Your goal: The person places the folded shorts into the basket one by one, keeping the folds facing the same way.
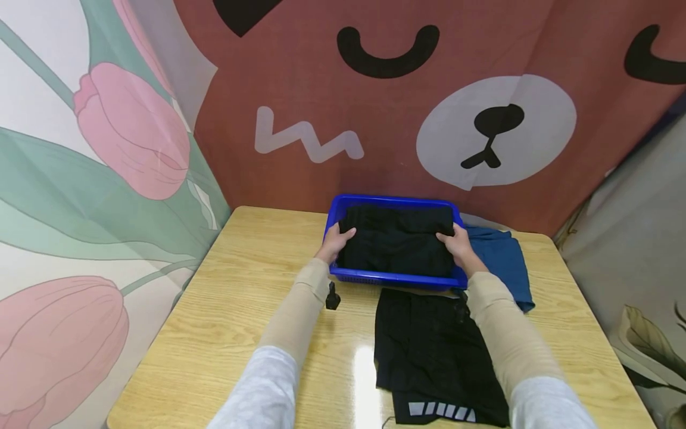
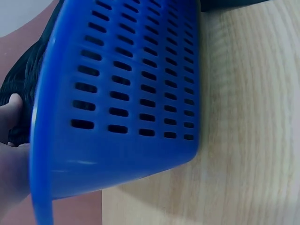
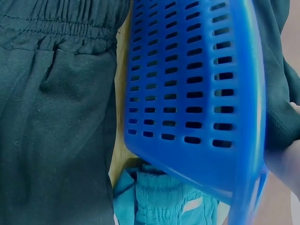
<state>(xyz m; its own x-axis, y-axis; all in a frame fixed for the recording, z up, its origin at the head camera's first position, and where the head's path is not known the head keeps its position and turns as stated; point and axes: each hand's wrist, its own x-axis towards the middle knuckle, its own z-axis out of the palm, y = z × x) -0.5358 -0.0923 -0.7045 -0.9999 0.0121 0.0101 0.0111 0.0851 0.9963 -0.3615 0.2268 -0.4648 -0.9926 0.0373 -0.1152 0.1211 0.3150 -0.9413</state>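
Observation:
A blue plastic basket (image 1: 396,279) with slotted sides stands near the back of the table. Inside its rim lies a folded black garment (image 1: 396,241), soft and gathered in places. My left hand (image 1: 334,243) grips the garment's left end, thumb on top. At the opposite end my right hand (image 1: 457,245) holds it the same way, its fingers mostly hidden by the cloth and the rim. The left wrist view shows the left thumb (image 2: 15,105) against the dark fabric, behind the basket wall.
In front of the basket, black shorts (image 1: 429,345) with an elastic waist and pale stripes lie flat on the wooden table (image 1: 241,310). A blue garment (image 1: 498,259) with a gathered waistband lies to the basket's right. A printed curtain (image 1: 300,179) hangs behind the table.

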